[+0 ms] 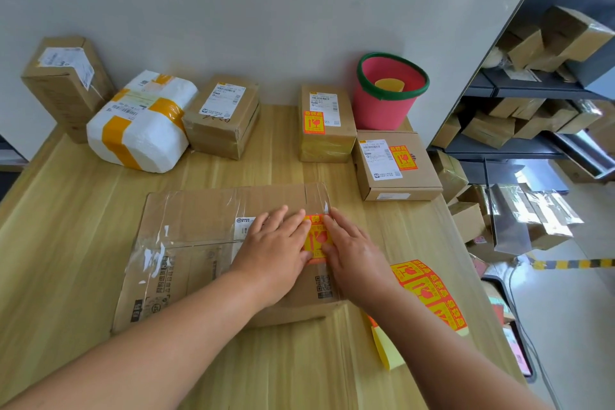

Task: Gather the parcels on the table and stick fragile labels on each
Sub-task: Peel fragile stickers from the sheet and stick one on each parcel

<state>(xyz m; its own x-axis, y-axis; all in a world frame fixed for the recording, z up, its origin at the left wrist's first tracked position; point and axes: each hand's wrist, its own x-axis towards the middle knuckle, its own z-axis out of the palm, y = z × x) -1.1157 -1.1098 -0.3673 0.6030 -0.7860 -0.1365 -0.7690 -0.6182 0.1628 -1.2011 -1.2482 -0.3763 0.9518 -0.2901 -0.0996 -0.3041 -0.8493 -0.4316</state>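
Label [316, 236], yellow and red, lies on top of the flat parcel [199, 243] near its right end, beside a white slip [244, 225]. Both hands lie flat on it with fingers straight and spread. The left hand [276, 253] covers its left edge and the right hand [352, 253] its right edge, with the fingertips close together above it. The flat parcel sits on the desk [66, 226] in the near middle, glossy with clear tape. Just right of it, partly under the right forearm, a label strip [429, 293] lies at the desk's edge. Farther back on the right stand a low box [396, 173] and a small box [327, 140], side by side, each bearing a fragile label. Behind them sits a red bucket [382, 110]. Along the wall to the left are a plain box [221, 123], a foam parcel [143, 136] banded in yellow tape, and a tall box [63, 86]. Shelves [519, 146] of cartons stand off to the right.
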